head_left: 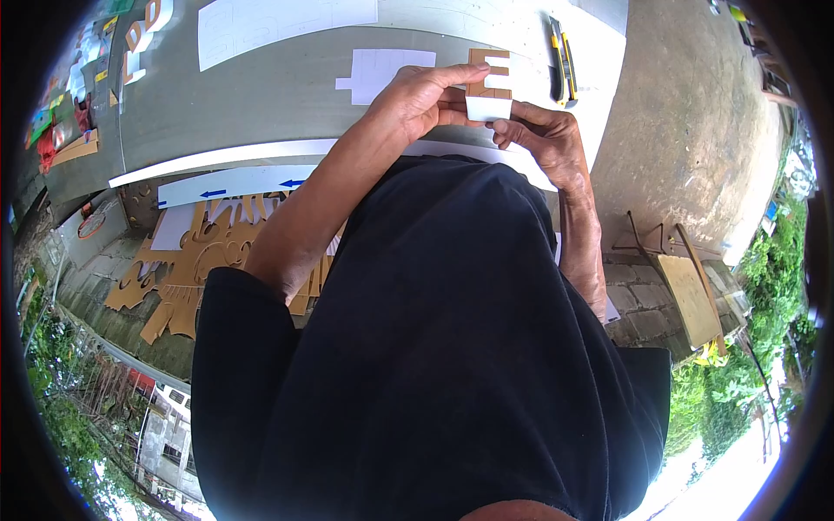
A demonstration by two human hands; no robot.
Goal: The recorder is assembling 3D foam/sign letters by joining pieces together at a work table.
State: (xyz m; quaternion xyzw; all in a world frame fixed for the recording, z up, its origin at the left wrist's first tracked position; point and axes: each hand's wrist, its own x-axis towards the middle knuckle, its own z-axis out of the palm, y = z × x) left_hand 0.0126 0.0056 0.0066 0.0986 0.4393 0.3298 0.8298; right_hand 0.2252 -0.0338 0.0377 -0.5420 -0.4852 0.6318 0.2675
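Both hands hold a small block-shaped cardboard letter (488, 108) over the table near my body. Its top face is brown, and the side facing me is white. My left hand (415, 100) has its thumb laid on the brown face and its fingers under the left side. My right hand (549, 141) grips the white near side at the lower right, thumb and fingers closed around it. Some fingertips are hidden behind the piece. A white paper cutout (391, 71) with a small tab lies left of the letter, partly behind my left hand.
Yellow-and-black utility knives (568, 69) lie at the right on a white surface. A large white sheet (287, 30) with faint outlines is at the back. Finished cardboard letters (139, 39) stand far left. Brown cardboard offcuts (200, 260) are piled below the table edge.
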